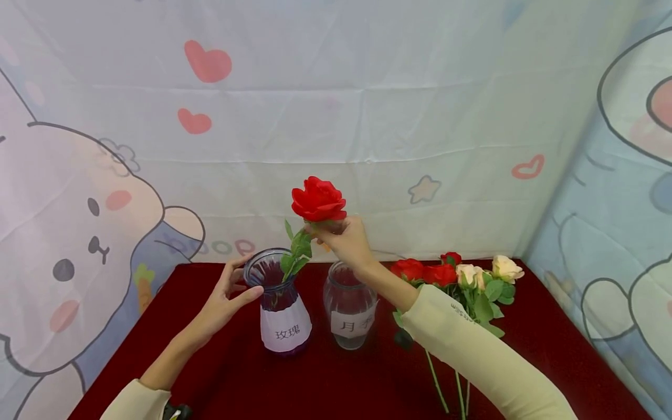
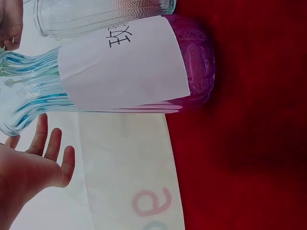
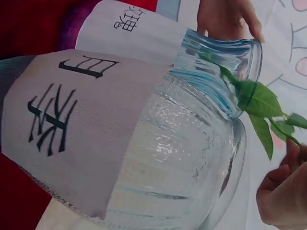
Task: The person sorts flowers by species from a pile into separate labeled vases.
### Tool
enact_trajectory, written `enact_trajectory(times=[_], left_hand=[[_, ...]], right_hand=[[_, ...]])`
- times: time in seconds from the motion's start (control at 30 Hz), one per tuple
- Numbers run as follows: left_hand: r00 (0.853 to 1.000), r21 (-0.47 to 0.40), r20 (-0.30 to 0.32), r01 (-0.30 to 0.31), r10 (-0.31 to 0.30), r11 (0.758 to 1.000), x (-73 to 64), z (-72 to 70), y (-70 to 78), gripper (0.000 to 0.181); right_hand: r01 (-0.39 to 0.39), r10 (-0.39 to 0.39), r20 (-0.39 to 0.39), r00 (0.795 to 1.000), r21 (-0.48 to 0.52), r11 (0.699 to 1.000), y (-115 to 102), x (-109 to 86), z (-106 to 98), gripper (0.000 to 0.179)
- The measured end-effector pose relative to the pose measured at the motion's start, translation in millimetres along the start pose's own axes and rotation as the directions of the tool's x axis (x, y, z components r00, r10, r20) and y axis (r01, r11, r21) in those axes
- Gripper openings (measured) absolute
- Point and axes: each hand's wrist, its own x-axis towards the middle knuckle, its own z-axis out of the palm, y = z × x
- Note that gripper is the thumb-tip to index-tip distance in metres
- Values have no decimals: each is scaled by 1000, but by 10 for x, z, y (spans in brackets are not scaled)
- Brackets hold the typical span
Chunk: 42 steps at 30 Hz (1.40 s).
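Note:
My right hand [image 1: 343,236] pinches a red rose [image 1: 319,200] just under its bloom. The bloom stands high, and the leafy stem [image 3: 224,72] leans down through the mouth of a blue-to-purple glass vase [image 1: 273,302]. A white paper label with dark characters [image 2: 124,67] wraps the vase, which is upright. At the vase's left rim, my left hand [image 1: 231,289] has its thumb at the near side and its fingers at the far side; in the left wrist view, those fingers [image 2: 41,136] are spread and fairly straight.
A clear labelled glass jar [image 1: 350,326] stands close at the vase's right. Further right lie red roses [image 1: 440,275] and pale yellow ones [image 1: 506,269], stems toward me, partly behind my right sleeve. A dark red cloth [image 1: 336,385] covers the table; a printed curtain [image 1: 367,116] hangs behind.

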Motion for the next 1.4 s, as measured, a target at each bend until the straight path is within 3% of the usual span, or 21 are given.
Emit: enact_trajectory(times=[0.13, 0.3, 0.47, 0.53, 0.7, 0.87, 1.03, 1.1, 1.23, 1.4], left_hand=[[1000, -1, 5, 15, -15, 1000, 3, -18, -16, 70], [999, 4, 16, 37, -37, 999, 7, -23, -15, 71], [1000, 2, 19, 21, -21, 1000, 18, -15, -19, 66], [1000, -4, 17, 20, -20, 1000, 22, -15, -18, 64], [999, -24, 18, 30, -29, 999, 24, -12, -17, 63], [999, -14, 22, 30, -29, 999, 28, -13, -29, 65], [998, -24, 26, 51, -50, 998, 19, -20, -41, 76], [998, -33, 28, 64, -63, 997, 8, -20, -43, 82], [997, -33, 32, 72, -71, 997, 0, -13, -38, 86], [998, -36, 37, 50, -49, 998, -3, -10, -36, 85]], right_hand=[[-31, 37, 105, 994, -62, 998, 30, 43, 88, 25], [26, 12, 205, 979, -180, 983, 68, 66, 243, 20], [85, 19, 315, 949, -315, 945, 60, 69, 381, 14], [123, 19, 345, 938, -387, 914, 46, 65, 428, 11], [188, 9, 329, 944, -563, 805, 9, 61, 519, 11], [163, 24, 290, 957, -602, 781, -2, 84, 574, 11], [161, 10, 247, 969, -664, 730, 26, 153, 645, 12], [154, 15, 241, 970, -667, 729, 40, 183, 668, 13], [149, 31, 271, 962, -619, 771, 41, 213, 649, 17], [134, 53, 315, 948, -542, 830, -54, 152, 461, 20]])
